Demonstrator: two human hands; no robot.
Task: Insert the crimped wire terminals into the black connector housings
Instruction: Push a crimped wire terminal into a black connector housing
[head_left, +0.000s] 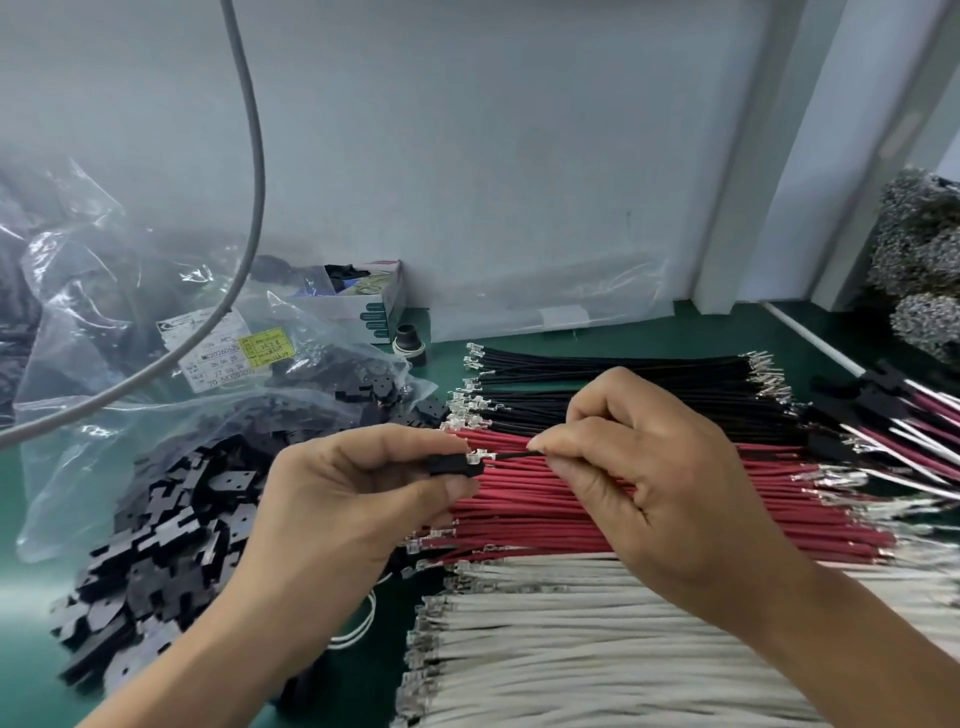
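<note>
Left hand held a black connector housing pinched between thumb and curled fingers, grip closed tight round it. Right hand pinched a black wire between thumb and forefinger, other fingers curled in, grip closed on the wire just right of the housing. The wire's crimped terminal, clear/silvery, sat at the housing's right-hand opening, touching it; how far in, could not tell.

Both grips hovered above the worktop, green surface. Directly under them lay a red wire bundle, laid side by side, terminals pointing left. Beyond the grips, further from the person, a black wire bundle with terminals at both ends. Nearer the person, below the grips, a white wire bundle.

Left of the left-hand grip, a pile of loose black connector housings spilled out of a clear plastic bag with a white and yellow label. A grey cable hung across the bag. Behind that, a small open cardboard box against the back wall, a small black cylindrical part just beside it.

Far right of the right-hand grip, finished assemblies with black housings on red and white wires, blurred. Above those, grey foam-like lumps.
</note>
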